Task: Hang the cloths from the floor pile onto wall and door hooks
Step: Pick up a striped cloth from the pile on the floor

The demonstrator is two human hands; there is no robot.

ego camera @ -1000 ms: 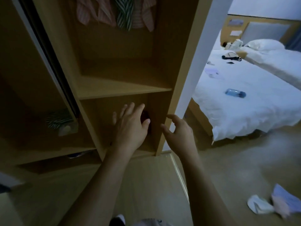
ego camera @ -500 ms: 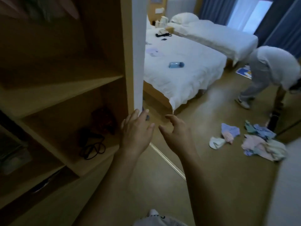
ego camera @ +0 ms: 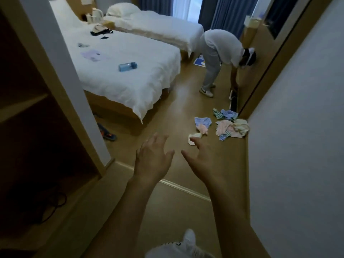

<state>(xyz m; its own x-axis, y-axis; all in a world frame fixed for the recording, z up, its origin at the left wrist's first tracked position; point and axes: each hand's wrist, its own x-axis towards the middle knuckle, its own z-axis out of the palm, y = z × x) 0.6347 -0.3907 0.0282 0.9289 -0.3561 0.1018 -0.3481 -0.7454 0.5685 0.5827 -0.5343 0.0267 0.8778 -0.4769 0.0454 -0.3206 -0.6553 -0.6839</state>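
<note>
Cloths (ego camera: 229, 126) on floor by wall (ego camera: 297, 127); bed (ego camera: 130, 75) left.

Dim, bluish daylight enters through the bright gap in the blue curtains (ego camera: 194, 7) at 12 o'clock, the only overexposed patch. It lifts the white quilted bed (ego camera: 126, 75) at 11 o'clock and leaves a soft sheen on the tan wooden floor (ego camera: 178, 101) near centre. The open wooden wardrobe (ego camera: 28, 127) at 9 o'clock sinks into near-black shadow. Wide-angle distortion bends the pale grey wall (ego camera: 297, 146) at 3 o'clock, and the whole frame is soft, with blurred fingertips.
</note>
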